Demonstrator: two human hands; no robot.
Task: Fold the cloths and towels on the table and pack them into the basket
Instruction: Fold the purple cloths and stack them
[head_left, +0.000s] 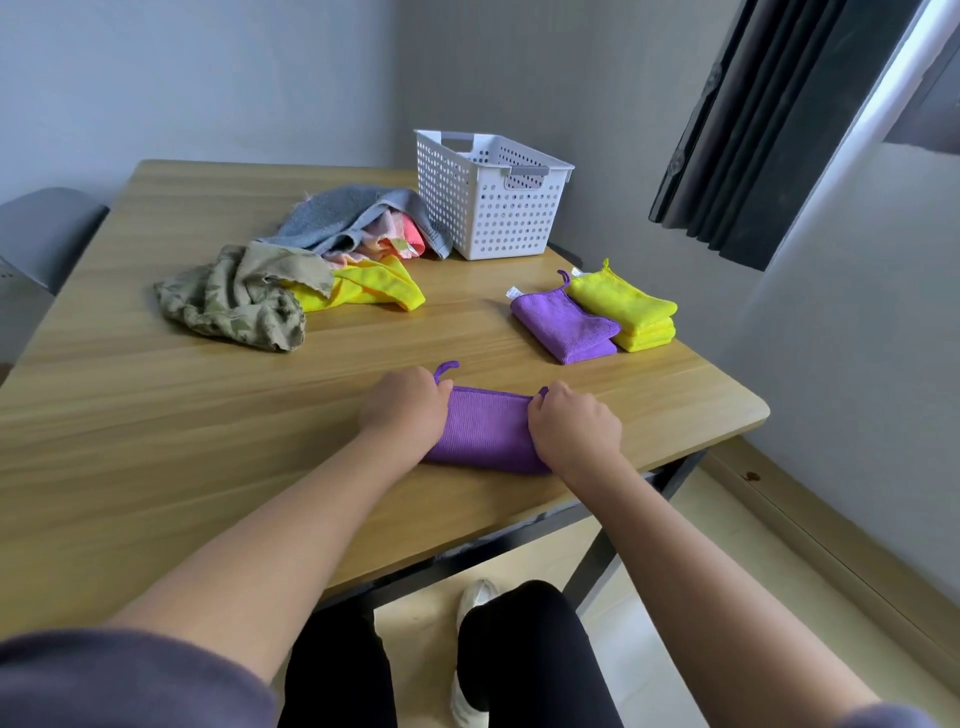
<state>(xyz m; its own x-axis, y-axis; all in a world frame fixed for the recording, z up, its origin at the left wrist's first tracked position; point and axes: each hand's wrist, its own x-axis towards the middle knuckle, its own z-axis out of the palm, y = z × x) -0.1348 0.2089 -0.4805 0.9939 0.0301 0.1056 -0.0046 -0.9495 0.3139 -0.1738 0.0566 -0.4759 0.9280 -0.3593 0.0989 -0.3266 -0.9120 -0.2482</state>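
A purple cloth (485, 428) lies folded near the table's front edge. My left hand (402, 410) grips its left end and my right hand (574, 428) grips its right end, fingers curled over the far corners. A folded purple cloth (563, 325) and a folded yellow stack (631, 312) lie side by side at the right. At the back stands a white perforated basket (488, 208); I cannot see anything in it. Left of the basket is a loose pile: a grey towel (343, 221), a pink cloth (400, 239), a yellow cloth (371, 288) and a camouflage cloth (236, 296).
The wooden table (156, 415) has its right edge close to the folded stacks. A grey chair (47, 234) stands at the far left. A dark curtain (769, 130) hangs at the right by the wall. My legs and a white shoe (475, 597) show below the table.
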